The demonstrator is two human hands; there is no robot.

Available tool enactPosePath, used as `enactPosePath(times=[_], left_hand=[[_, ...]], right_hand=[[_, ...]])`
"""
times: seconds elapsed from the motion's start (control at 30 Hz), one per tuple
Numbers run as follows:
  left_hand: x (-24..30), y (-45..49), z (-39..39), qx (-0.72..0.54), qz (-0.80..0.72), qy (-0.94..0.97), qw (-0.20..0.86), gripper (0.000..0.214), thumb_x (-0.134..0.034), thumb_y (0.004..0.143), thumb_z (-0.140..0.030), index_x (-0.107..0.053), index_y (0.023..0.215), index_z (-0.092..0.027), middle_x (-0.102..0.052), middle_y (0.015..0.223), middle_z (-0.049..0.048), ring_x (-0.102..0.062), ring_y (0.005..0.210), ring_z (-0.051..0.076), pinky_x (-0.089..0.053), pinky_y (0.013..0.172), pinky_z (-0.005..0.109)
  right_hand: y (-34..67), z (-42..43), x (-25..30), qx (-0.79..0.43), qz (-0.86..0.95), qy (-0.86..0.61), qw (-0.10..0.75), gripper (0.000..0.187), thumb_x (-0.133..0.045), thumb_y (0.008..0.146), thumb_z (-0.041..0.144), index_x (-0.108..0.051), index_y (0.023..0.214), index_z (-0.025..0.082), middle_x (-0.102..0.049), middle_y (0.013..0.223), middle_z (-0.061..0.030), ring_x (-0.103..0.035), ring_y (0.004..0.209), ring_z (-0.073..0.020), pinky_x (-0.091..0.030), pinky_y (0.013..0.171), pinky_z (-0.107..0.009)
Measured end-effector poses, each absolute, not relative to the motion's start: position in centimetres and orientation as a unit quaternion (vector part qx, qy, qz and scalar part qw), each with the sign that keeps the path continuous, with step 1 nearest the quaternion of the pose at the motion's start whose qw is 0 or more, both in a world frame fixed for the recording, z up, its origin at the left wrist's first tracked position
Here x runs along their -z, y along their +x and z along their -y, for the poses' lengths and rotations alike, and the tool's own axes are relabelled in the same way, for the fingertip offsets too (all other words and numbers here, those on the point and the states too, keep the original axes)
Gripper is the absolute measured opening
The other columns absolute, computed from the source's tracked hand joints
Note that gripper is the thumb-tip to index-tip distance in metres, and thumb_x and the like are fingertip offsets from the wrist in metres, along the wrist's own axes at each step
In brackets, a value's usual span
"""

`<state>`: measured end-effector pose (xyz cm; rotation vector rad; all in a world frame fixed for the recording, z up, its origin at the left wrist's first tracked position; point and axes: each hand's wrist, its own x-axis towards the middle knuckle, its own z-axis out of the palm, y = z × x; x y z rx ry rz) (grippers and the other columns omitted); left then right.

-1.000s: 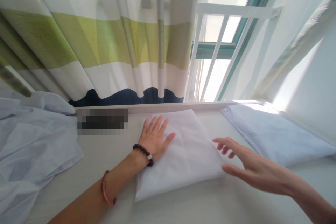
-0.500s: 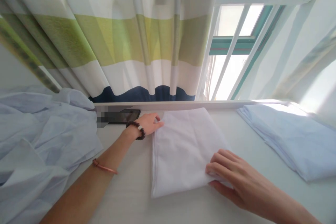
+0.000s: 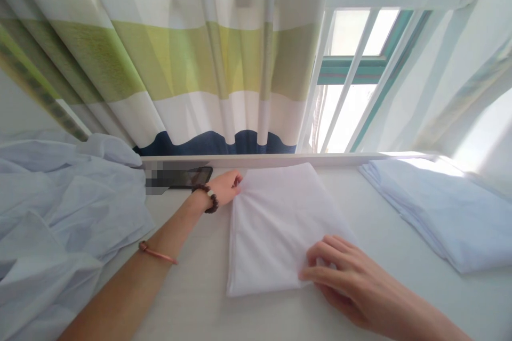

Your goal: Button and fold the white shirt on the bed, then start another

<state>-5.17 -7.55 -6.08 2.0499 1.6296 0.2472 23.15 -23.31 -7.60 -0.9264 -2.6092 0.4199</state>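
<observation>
A folded white cloth (image 3: pixel 276 224) lies flat on the pale table (image 3: pixel 200 298) in front of me. My left hand (image 3: pixel 224 186), with a dark bead bracelet at the wrist, pinches the cloth's far left corner. My right hand (image 3: pixel 346 279) has its fingers closed on the near right corner of the same cloth, thumb underneath the edge.
A dark phone (image 3: pixel 188 177) lies by the table's back rail, just left of my left hand. Crumpled pale blue fabric (image 3: pixel 60 213) is heaped at the left. Folded pale blue cloth (image 3: pixel 440 213) sits at the right. A striped curtain (image 3: pixel 180 64) and barred window (image 3: pixel 360 74) rise behind.
My left hand went from lying flat on the cloth to pinching its far left corner. My right hand came down from the air and gripped the near right corner.
</observation>
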Motion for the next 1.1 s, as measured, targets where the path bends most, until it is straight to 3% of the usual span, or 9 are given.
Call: enactPosePath(times=[0.07,0.17,0.27,0.33,0.43,0.63,0.77,0.9,1.1], left_hand=[[5.5,-3.5,9.0,-0.113,-0.605,0.771,0.164,0.043,-0.047,0.077,-0.010,-0.047,0.120,-0.014,-0.050,0.126,0.0132,-0.048,0.120,0.028,-0.035,0.105,0.043],[5.5,-0.3,11.6,-0.124,-0.570,0.812,-0.008,0.053,-0.041,0.079,-0.006,-0.042,0.132,-0.007,-0.039,0.140,0.0173,-0.037,0.130,0.030,-0.024,0.113,0.043],[7.2,2.1,13.1,-0.115,-0.535,0.837,-0.005,0.051,-0.036,0.089,-0.017,-0.039,0.138,-0.005,-0.035,0.146,0.0177,-0.028,0.137,0.029,-0.013,0.117,0.047],[8.7,2.6,13.4,-0.102,-0.548,0.830,0.016,0.054,-0.033,0.093,-0.029,-0.035,0.142,-0.006,-0.029,0.152,0.0159,-0.020,0.142,0.031,-0.009,0.118,0.050],[10.4,2.5,13.1,-0.089,-0.570,0.817,0.014,0.062,-0.029,0.095,-0.041,-0.029,0.147,-0.009,-0.021,0.156,0.0122,-0.012,0.144,0.031,-0.007,0.118,0.052],[9.8,1.9,12.2,-0.079,-0.578,0.812,-0.016,0.061,-0.020,0.097,-0.046,-0.037,0.144,-0.013,-0.029,0.153,0.0077,-0.017,0.144,0.027,-0.006,0.117,0.052],[9.4,1.0,10.9,-0.083,-0.600,0.795,-0.029,0.061,-0.016,0.098,-0.043,-0.030,0.147,-0.010,-0.028,0.153,0.0077,-0.020,0.143,0.024,-0.010,0.118,0.048],[10.2,-0.1,10.1,-0.072,-0.613,0.787,-0.005,0.062,-0.021,0.097,-0.043,-0.025,0.148,-0.008,-0.019,0.156,0.0086,-0.020,0.143,0.025,-0.016,0.117,0.044],[10.5,-0.1,10.0,-0.074,-0.606,0.792,-0.017,0.061,-0.026,0.096,-0.042,-0.030,0.147,-0.008,-0.026,0.154,0.0091,-0.028,0.140,0.027,-0.018,0.116,0.044]], right_hand=[[23.1,23.4,7.0,-0.185,0.906,-0.340,0.168,0.030,-0.047,0.087,0.012,-0.060,0.107,0.028,-0.060,0.105,-0.0043,-0.057,0.089,-0.0169,-0.050,0.080,-0.032],[22.8,22.6,6.5,-0.183,0.880,-0.389,0.200,0.025,-0.043,0.092,0.019,-0.058,0.111,0.026,-0.058,0.115,-0.0064,-0.059,0.099,-0.0159,-0.050,0.086,-0.030],[22.4,20.9,7.6,-0.066,0.844,-0.475,0.239,0.033,-0.037,0.097,0.029,-0.054,0.124,0.018,-0.055,0.129,-0.0134,-0.053,0.117,-0.0225,-0.046,0.097,-0.041],[22.2,19.8,9.2,0.007,0.829,-0.515,0.218,0.045,-0.036,0.097,0.035,-0.048,0.133,0.011,-0.049,0.139,-0.0180,-0.043,0.130,-0.0283,-0.039,0.105,-0.049],[22.3,19.5,11.2,0.046,0.832,-0.529,0.158,0.056,-0.034,0.098,0.041,-0.041,0.141,0.007,-0.039,0.147,-0.0180,-0.032,0.138,-0.0289,-0.030,0.111,-0.051],[22.3,18.6,8.4,-0.041,0.820,-0.565,0.078,0.060,-0.020,0.099,0.048,-0.045,0.141,0.013,-0.040,0.147,-0.0102,-0.033,0.138,-0.0252,-0.028,0.113,-0.046],[21.3,13.7,5.6,-0.039,0.776,-0.620,0.108,0.064,-0.016,0.098,0.048,-0.033,0.146,0.009,-0.029,0.153,-0.0095,-0.020,0.143,-0.0234,-0.019,0.116,-0.041],[21.0,9.4,7.6,-0.072,0.732,-0.672,0.090,0.064,-0.020,0.098,0.045,-0.025,0.149,0.007,-0.022,0.156,-0.0104,-0.018,0.144,-0.0236,-0.016,0.116,-0.039],[21.5,8.5,10.6,-0.075,0.714,-0.691,0.082,0.067,-0.017,0.096,0.053,-0.021,0.151,0.014,-0.015,0.158,-0.0077,-0.019,0.143,-0.0246,-0.019,0.114,-0.042]])
